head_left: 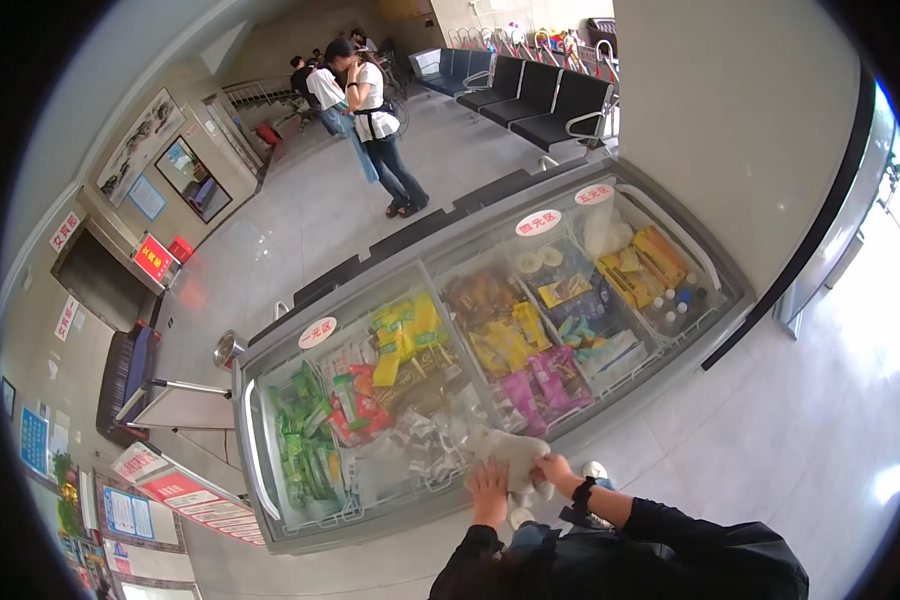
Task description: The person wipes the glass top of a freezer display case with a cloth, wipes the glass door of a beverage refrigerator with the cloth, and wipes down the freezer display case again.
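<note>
A pale greyish cloth (510,455) lies bunched over the near edge of a glass-topped chest freezer (390,521). My left hand (488,492) rests with fingers spread at the cloth's left side. At its right side, my right hand (557,472) grips the cloth, with its fingertips partly hidden. Under the glass near my hands are purple packets (548,382) and white-grey wrapped packets (438,440). Farther left sit green packets (305,440), and yellow packets (407,328) lie toward the back.
Beyond the freezer, a person (373,110) stands on the tiled floor beside others. Black waiting chairs (560,105) line the back. A red-and-white sign board (195,500) stands against the freezer's left end, and a pale wall (740,150) rises at the right.
</note>
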`<state>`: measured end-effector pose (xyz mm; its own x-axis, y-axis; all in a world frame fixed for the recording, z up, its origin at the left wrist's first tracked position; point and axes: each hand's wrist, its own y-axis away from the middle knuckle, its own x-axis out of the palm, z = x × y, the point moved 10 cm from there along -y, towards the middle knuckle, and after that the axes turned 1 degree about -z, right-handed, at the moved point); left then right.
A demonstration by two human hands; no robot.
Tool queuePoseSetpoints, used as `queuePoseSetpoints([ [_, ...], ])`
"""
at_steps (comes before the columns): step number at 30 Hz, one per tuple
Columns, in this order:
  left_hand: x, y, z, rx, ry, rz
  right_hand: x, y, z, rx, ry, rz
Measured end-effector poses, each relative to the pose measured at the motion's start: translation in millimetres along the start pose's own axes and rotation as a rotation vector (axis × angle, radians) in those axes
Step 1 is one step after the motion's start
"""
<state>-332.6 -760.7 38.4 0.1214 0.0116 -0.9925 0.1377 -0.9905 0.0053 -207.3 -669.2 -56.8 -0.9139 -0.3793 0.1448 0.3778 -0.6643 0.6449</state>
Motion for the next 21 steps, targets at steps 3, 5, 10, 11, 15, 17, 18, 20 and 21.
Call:
queuePoseSetpoints([
  [3, 10.9, -49.2, -68.6, 0.065, 0.022, -0.021, -92.4, -16.2, 60.7, -0.281, 0.303, -0.141],
  [5, 18.6, -79.1, -119.6, 0.109, 0.085, -0.039, -149.7, 6.2, 123.3, -0.503, 0.759, -0.359],
  [10, 30.1, -140.7, -217.7, 0.192, 0.095, 0.006, -250.8, 27.0, 175.2, -0.658, 0.912, -0.451],
  [11, 30.2, -145.1, -226.3, 0.196, 0.091, -0.006, -253.9, 29.2, 175.6, -0.697, 0.936, -0.456],
  [15, 20.4, -154.5, -226.7, 0.175, 0.056, -0.092, -236.0, 14.8, 158.7, -0.747, 1.109, -0.35],
  [17, 26.0, -137.7, -204.6, 0.116, 0.049, -0.127, -186.6, 23.2, 144.3, -0.748, 1.368, -0.134],
  [18, 33.6, -122.1, -189.7, 0.074, 0.059, -0.135, -161.4, 24.3, 138.8, -0.785, 1.426, -0.048],
  [20, 42.4, -92.3, -157.1, -0.04, 0.057, -0.107, -122.4, 22.8, 113.9, -0.858, 1.548, 0.128],
  [21, 44.8, -72.3, -134.3, -0.112, 0.045, -0.069, -98.4, 20.8, 99.4, -0.946, 1.607, 0.21],
])
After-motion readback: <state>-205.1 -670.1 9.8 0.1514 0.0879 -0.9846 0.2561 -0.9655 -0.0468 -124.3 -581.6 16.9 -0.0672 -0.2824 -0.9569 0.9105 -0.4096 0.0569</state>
